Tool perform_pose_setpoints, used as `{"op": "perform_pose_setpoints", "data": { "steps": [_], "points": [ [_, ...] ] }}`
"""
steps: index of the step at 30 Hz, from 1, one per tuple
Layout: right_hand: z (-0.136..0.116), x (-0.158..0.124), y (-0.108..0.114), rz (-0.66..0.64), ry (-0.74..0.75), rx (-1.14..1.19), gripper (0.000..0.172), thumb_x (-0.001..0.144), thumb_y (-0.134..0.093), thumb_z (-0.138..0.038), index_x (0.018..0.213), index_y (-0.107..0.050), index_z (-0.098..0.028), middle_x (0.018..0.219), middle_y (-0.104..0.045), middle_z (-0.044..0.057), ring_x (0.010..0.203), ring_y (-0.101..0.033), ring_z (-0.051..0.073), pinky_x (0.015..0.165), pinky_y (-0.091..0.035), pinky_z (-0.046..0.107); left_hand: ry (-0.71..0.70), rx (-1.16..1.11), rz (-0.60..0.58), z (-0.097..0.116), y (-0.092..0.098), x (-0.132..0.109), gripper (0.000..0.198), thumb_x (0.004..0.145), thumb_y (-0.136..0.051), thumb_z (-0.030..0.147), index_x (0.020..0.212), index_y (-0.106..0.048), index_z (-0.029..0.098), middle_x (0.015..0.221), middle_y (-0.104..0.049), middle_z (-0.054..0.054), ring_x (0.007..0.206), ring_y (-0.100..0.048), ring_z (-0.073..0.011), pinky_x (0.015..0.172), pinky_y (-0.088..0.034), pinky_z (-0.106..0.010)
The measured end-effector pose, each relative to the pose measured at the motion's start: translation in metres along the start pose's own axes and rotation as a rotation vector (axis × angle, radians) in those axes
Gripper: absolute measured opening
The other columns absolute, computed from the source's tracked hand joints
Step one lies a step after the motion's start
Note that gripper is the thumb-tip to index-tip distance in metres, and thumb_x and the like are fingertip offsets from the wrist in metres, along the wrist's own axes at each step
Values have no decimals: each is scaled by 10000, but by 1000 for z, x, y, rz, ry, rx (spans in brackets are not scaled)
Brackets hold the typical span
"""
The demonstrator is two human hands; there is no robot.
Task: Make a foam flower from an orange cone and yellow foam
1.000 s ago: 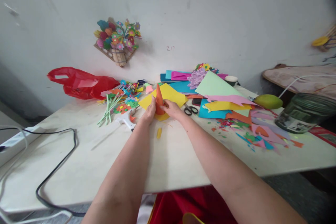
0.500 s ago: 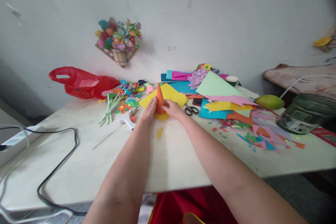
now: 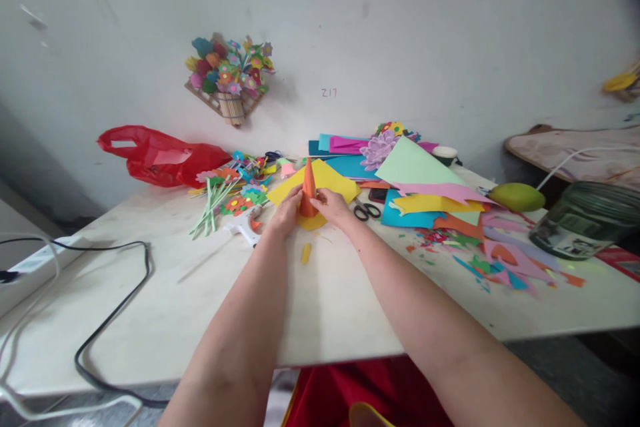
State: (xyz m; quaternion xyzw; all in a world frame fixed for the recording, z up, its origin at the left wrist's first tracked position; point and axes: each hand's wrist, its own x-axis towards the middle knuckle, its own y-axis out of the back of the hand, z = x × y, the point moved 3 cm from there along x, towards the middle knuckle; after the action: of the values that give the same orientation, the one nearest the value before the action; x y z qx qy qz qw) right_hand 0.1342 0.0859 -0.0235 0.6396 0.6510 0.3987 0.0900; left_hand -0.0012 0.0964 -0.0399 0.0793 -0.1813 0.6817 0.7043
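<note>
An orange cone (image 3: 309,195) stands point up on a yellow sheet (image 3: 330,177) in the middle of the table. My left hand (image 3: 287,211) is closed against its left side, and my right hand (image 3: 331,205) grips it from the right with the thumb in front. The fingers behind the cone are hidden. Just in front lies a small yellow piece (image 3: 306,253). A white glue gun (image 3: 245,227) rests left of my left hand, and black-handled scissors (image 3: 367,211) lie right of my right hand.
Stemmed foam flowers (image 3: 217,200) and a red plastic bag (image 3: 165,159) lie at the left. Coloured sheets (image 3: 415,167), scraps (image 3: 515,257) and a glass jar (image 3: 583,220) fill the right. A black cable (image 3: 117,307) crosses the left front.
The cone's tip stands slightly more upright and a little further right. Both hands keep their hold around it. The whole view has shifted slightly.
</note>
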Motion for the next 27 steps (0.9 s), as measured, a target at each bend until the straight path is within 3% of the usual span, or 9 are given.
{"op": "perform_pose_setpoints", "data": {
  "steps": [3, 8, 14, 17, 27],
  "points": [
    [2, 1, -1, 40, 23, 6, 240, 794, -576, -315, 969, -601, -154, 940, -678, 63, 850, -625, 143, 756, -454, 239, 56, -163, -92, -3, -4, 2, 333, 719, -558, 315, 1015, -632, 182, 1040, -662, -73, 1055, -567, -234, 940, -424, -382],
    [4, 1, -2, 100, 20, -8, 197, 772, -596, -340, 875, -598, -172, 860, -678, 50, 802, -625, 157, 730, -462, 268, 63, -202, -78, 6, -9, -1, 304, 725, -511, 360, 904, -669, 172, 974, -686, -48, 1056, -562, -244, 970, -398, -379],
    [5, 3, -5, 87, 14, 91, 361, 758, -619, -341, 1081, -544, -199, 960, -677, 62, 838, -636, 162, 757, -473, 288, 88, -233, -114, 4, -9, -1, 297, 745, -479, 343, 906, -676, 191, 1006, -681, -45, 1099, -538, -244, 1023, -350, -395],
    [6, 5, -6, 74, 7, 92, 330, 754, -622, -329, 1059, -561, -219, 971, -678, 51, 846, -633, 163, 753, -473, 286, 97, -230, -99, 2, -8, 0, 284, 744, -470, 314, 900, -678, 200, 1052, -669, -47, 1135, -515, -237, 1042, -326, -383],
    [5, 5, 2, 173, -90, 41, 282, 772, -575, -383, 981, -588, -194, 853, -672, 39, 747, -611, 162, 666, -452, 265, 167, -172, -9, -1, -3, -2, 464, 743, -478, 394, 1120, -607, 157, 1212, -590, -83, 1184, -471, -254, 1032, -314, -415]
  ]
}}
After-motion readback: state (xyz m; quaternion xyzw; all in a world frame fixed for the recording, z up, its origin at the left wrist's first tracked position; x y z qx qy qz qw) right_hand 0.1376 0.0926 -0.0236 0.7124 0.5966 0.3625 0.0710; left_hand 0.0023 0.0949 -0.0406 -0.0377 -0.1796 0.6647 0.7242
